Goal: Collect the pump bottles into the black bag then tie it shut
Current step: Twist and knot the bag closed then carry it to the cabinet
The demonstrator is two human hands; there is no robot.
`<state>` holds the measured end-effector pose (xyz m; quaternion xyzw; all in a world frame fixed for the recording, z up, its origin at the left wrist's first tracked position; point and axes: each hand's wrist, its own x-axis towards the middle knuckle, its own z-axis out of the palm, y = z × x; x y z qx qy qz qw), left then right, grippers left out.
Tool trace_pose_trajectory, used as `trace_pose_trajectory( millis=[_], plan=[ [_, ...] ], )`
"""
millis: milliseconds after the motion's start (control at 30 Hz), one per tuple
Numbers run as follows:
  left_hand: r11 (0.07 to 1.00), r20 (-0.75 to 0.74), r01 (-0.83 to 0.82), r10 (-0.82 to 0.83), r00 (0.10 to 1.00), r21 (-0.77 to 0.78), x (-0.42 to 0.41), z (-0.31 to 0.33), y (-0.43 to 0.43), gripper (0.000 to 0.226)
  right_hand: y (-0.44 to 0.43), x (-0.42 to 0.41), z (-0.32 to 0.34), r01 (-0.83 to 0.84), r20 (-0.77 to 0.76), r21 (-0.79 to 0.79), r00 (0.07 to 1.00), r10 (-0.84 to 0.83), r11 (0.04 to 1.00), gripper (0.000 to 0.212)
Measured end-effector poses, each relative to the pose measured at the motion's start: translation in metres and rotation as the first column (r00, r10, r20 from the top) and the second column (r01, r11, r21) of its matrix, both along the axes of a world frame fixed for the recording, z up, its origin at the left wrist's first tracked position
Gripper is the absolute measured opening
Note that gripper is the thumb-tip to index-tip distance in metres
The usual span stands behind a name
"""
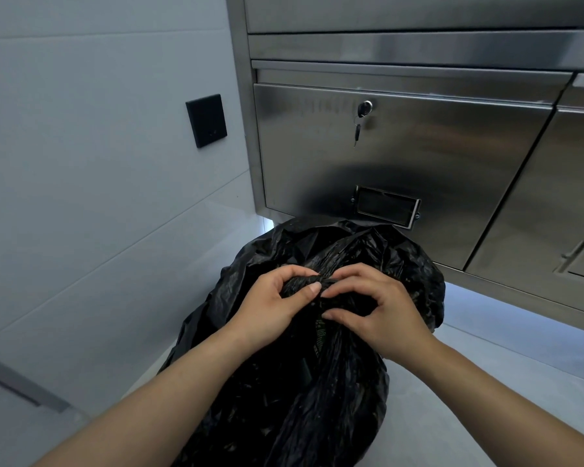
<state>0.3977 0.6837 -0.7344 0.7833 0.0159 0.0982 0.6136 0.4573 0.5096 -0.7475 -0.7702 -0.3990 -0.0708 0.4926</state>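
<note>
Left hand (270, 305) and right hand (375, 308) both curled tight on the twisted neck of the black bag (284, 392) — thumbs and fingertips pinched the gathered plastic between them, hands nearly touching. Bag bulged below and beyond the hands, sat on the floor (506, 365). Ahead of them — steel cabinet (402, 146), key (357, 129) hung in its lock.

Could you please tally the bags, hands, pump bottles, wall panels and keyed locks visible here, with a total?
black bag: 1
hands, left hand and right hand: 2
pump bottles: 0 in view
black wall panel: 1
keyed lock: 1
Total: 5
</note>
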Motion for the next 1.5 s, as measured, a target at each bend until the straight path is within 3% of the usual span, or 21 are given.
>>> trace_pose_trajectory(
  millis=[400,600,800,1133,1233,1500],
  plan=[
    [1.000,0.008,0.013,-0.012,1.000,-0.026,-0.004,0.001,-0.001,0.017,0.006,-0.005,-0.003,0.046,0.101,0.122,0.993,-0.058,0.992,0.010],
    [0.988,-0.078,0.030,-0.042,0.996,-0.150,-0.003,0.007,0.006,0.028,0.005,-0.003,-0.001,0.118,-0.018,0.154,0.993,-0.117,0.981,0.021],
    [0.979,-0.057,0.096,-0.108,0.993,-0.181,-0.001,0.008,0.014,0.028,0.006,-0.002,-0.001,0.153,-0.189,0.217,0.976,-0.112,0.964,0.021],
    [0.999,-0.006,-0.023,0.023,1.000,-0.032,0.005,0.001,0.020,0.025,-0.001,0.004,-0.002,0.218,-0.450,0.195,0.886,-0.111,0.956,0.023],
    [0.997,-0.008,-0.054,0.053,0.999,-0.057,0.009,0.001,0.020,0.012,-0.005,0.008,0.003,0.250,-0.502,0.225,0.858,-0.108,0.942,0.024],
    [0.977,-0.063,-0.148,0.140,0.988,-0.150,0.015,-0.007,0.029,0.018,-0.019,0.018,0.006,0.336,-0.643,0.316,0.763,-0.060,0.887,0.023]
  ],
)
